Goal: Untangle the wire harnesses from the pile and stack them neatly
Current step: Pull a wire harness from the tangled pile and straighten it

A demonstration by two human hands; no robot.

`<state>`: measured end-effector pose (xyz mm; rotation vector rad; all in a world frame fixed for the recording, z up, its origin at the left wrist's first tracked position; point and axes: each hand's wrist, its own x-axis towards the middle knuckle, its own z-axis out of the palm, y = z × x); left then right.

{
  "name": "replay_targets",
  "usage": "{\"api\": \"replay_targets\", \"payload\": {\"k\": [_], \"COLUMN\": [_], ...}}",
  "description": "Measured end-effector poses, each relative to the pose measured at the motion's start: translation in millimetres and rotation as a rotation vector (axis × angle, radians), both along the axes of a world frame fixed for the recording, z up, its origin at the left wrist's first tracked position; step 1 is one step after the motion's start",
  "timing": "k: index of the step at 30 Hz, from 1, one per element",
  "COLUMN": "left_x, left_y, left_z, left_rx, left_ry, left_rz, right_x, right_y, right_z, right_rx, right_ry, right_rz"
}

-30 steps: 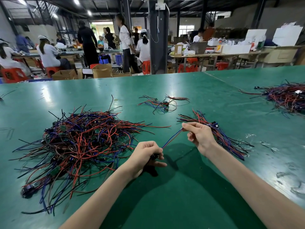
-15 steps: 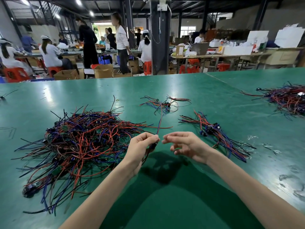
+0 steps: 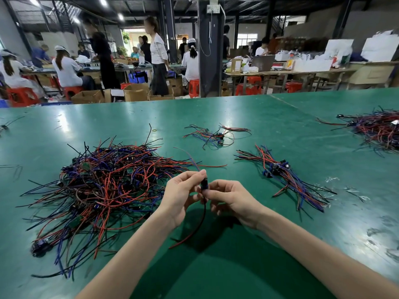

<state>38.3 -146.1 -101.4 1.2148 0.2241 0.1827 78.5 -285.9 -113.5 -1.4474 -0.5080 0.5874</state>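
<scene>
Left grip (image 3: 181,195) and right grip (image 3: 235,199) both pinch one wire harness (image 3: 204,184): small dark connector, purple lead rising, red and black leads hanging toward the green surface (image 3: 269,117).

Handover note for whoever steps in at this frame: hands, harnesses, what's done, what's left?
Left hand and right hand both pinch one harness by its black connector above the table; a wire hangs down.
Tangled pile lies left, stacked bundle right, small loose clump farther back.
Done: several harnesses stacked. Left: add this one, then clear the large pile.
</scene>
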Motion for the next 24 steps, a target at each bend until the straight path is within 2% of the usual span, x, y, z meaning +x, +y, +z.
{"api": "replay_targets", "payload": {"k": [10,17,24], "left_x": [1.3,1.6,2.6], "left_y": [-0.7,-1.6,0.0], "left_z": [-6.7,-8.3,-9.4], "left_rx": [0.097,0.020,0.065], "left_ry": [0.060,-0.026,-0.030], "left_rz": [-0.156,-0.051,-0.104], "right_x": [4.1,3.3,2.1], "right_y": [-3.7,-3.5,-3.2], "right_z": [3.9,3.9,5.4], "right_rx": [0.025,-0.068,-0.044], "right_ry": [-0.015,0.054,0.015], "right_rz": [-0.095,-0.078,-0.117]}}
